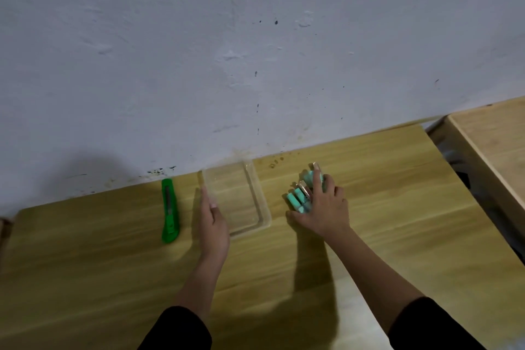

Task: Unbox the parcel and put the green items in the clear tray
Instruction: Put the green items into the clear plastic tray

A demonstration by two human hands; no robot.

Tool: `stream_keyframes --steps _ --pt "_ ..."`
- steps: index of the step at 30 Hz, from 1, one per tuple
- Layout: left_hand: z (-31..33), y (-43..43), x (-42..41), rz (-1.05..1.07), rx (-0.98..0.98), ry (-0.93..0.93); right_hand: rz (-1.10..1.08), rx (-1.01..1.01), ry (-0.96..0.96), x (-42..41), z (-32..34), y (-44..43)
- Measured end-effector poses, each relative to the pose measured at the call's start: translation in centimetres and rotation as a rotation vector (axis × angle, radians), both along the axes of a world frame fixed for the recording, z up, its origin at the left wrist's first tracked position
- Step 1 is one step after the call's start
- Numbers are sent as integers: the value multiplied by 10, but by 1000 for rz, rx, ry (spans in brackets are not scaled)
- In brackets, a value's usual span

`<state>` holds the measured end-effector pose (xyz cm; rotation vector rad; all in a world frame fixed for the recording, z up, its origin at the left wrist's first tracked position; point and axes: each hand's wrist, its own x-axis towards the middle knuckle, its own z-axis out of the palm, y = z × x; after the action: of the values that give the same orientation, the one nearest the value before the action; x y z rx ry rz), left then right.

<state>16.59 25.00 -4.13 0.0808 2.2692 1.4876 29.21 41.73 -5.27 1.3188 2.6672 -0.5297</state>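
A clear rectangular tray [257,196] lies on the wooden table near the wall, with nothing inside it. My left hand [213,221] rests with straight fingers against the tray's left edge. To the right of the tray, several small teal-green items [297,199] lie bunched together on the table. My right hand [324,207] lies over them with fingers spread, covering part of the bunch. No parcel box is in view.
A green utility knife [169,210] lies left of the tray, pointing toward the wall. The white wall runs right behind the table's far edge. A second wooden table [488,145] stands at the right, with a dark gap between the two.
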Motion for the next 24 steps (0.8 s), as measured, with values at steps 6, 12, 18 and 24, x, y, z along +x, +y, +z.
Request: stream_keyframes --steps 6,12,18,24 --pt "2 8 6 -33 42 -16 -40 -75 124 4 -4 -3" --pt "2 8 7 -47 58 -30 -94 -147 242 5 -2 -4" --pt "0 10 8 -6 111 -56 -114 -202 460 -7 21 -8" --pt "1 12 8 86 270 -146 184 -232 459 -51 36 -50"
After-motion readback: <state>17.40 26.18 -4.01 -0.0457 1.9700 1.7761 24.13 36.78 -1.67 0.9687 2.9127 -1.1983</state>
